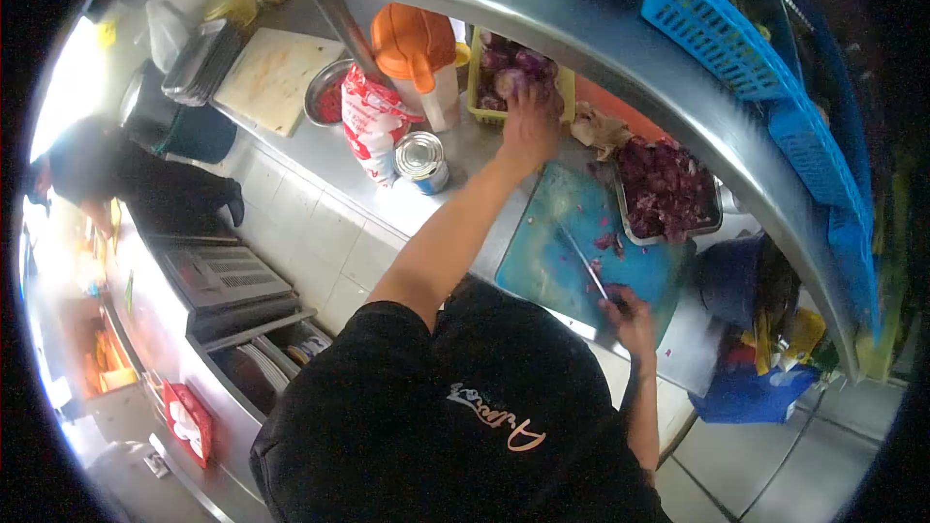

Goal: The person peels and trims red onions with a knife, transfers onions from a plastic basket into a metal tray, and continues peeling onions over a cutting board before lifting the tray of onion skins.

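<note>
With the clock's middle at the middle of the head view, a person in dark clothes is at nine o'clock, across the floor. At ten o'clock a flat white cutting board lies on the shiny metal counter. Next to it, between ten and eleven, is a round metal bowl with red bits in it. A red and white plastic bag stands at eleven, near a tall clear jug with an orange lid. A silver-topped tin can is just beside the bag, also at eleven.

Close to one o'clock is a yellow plastic basket full of round purple onions. The left hand is over the basket, on the onions. Its fingers point in among them, but it is blurry, so I cannot tell if they have a grip on one.

At three o'clock lies a blue-green cutting board, with small purple scraps on it. A thin silver knife slants over the board, its blade pointing toward eleven. The right hand, at four o'clock, has its fingers curled around the knife's handle. Between two and three, a metal tray holds dark purple pieces (quite a big heap). At two o'clock, higher up, is a blue plastic crate with holes.
</note>
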